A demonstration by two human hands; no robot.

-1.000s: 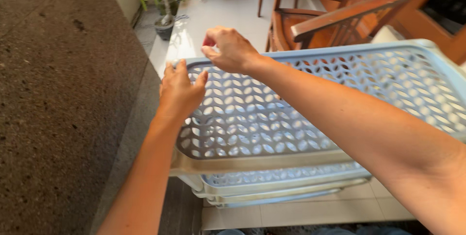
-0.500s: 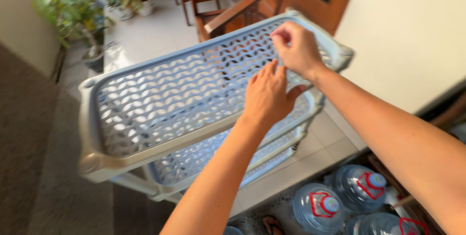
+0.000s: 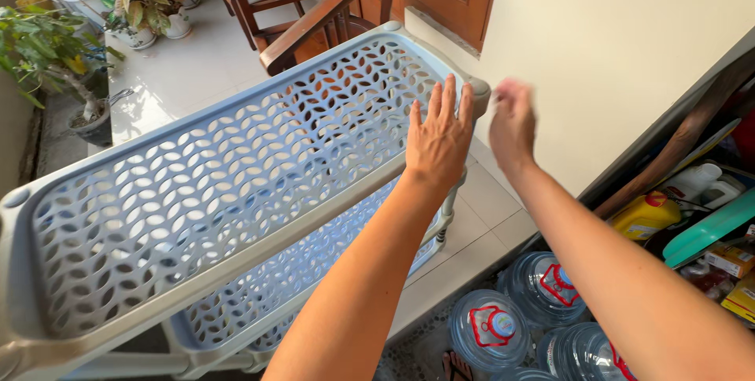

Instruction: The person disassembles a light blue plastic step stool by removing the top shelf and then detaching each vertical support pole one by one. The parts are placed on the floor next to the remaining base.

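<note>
On the tiled porch floor [image 3: 197, 58] stands a pale grey plastic rack [image 3: 220, 169] with perforated shelves, its top shelf running from the lower left of the view up toward the middle. The left hand [image 3: 439, 141] lies flat on the right-hand end of that top shelf, fingers straight and close together, palm down and holding nothing. The right hand [image 3: 513, 123] hangs in the air just beside the rack's far corner post [image 3: 480, 90], between the rack and the cream wall [image 3: 629, 43]; it is blurred, with the fingers loosely spread and nothing in them (whether it touches the post cannot be told). At least 2 lower shelves [image 3: 314, 271] of the same pattern show beneath the top one.

Below the right forearm, on the ground, sit 3 large clear water bottles [image 3: 491, 326] with red-marked caps. Further right lie a yellow jug [image 3: 645, 214] and a teal lid [image 3: 712, 228]. Behind the rack stand dark wooden chairs [image 3: 314, 11], and potted plants [image 3: 94, 11] fill the upper left corner.
</note>
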